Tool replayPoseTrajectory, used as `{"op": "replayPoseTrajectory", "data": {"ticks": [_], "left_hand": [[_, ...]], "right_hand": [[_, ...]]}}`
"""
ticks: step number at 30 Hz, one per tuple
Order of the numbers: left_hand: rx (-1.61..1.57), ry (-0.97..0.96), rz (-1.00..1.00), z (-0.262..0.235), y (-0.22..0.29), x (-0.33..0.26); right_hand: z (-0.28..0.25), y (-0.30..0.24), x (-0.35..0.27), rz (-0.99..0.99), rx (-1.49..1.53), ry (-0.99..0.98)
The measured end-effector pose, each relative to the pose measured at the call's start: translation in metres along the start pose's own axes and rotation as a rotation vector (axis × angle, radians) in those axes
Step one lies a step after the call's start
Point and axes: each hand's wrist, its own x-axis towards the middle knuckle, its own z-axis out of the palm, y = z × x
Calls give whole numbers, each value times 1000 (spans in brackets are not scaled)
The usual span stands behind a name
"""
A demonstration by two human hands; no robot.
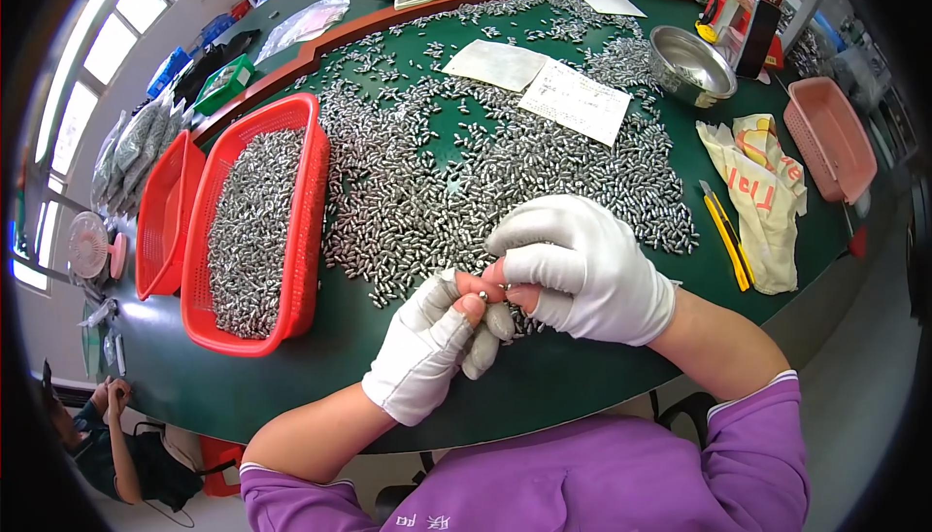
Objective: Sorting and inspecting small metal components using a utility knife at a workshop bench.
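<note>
Both my hands wear white gloves with bare thumb and index fingertips, and they meet above the near edge of a spread of small silvery metal pieces [408, 212]. My left hand [422, 343] is closed, pinching one small shiny metal piece [482, 295] between thumb and index finger. Its other gloved fingers curl beneath, their tips greyed. Close against it, my right hand [587, 270] has thumb and index finger pressed together at a small metal bit [505, 286]. Whether that is a separate piece or part of the same one, I cannot tell.
A red basket [316, 202] full of metal pieces stands left, beside another red basket [160, 212]. Papers [578, 100] lie on the spread. At right are a steel bowl [694, 66], a yellow cutter knife [726, 236], a cloth bag [762, 202] and a pink basket [830, 139]. Another person sits lower left.
</note>
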Motion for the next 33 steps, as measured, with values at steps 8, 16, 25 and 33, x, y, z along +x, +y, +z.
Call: {"op": "replayPoseTrajectory", "data": {"ticks": [8, 16, 25, 33], "left_hand": [[-16, -68, -21, -2, -1, -1], [12, -70, -33, 0, -1, -3], [-41, -108, -97, -3, 2, -3], [-116, -152, -131, -4, 3, -2]], "right_hand": [[0, -4, 9, -130, 66, -30], [-2, -11, 9, -85, 102, -32], [-2, -8, 5, -38, 99, -50], [1, -5, 4, -36, 90, -39]]}}
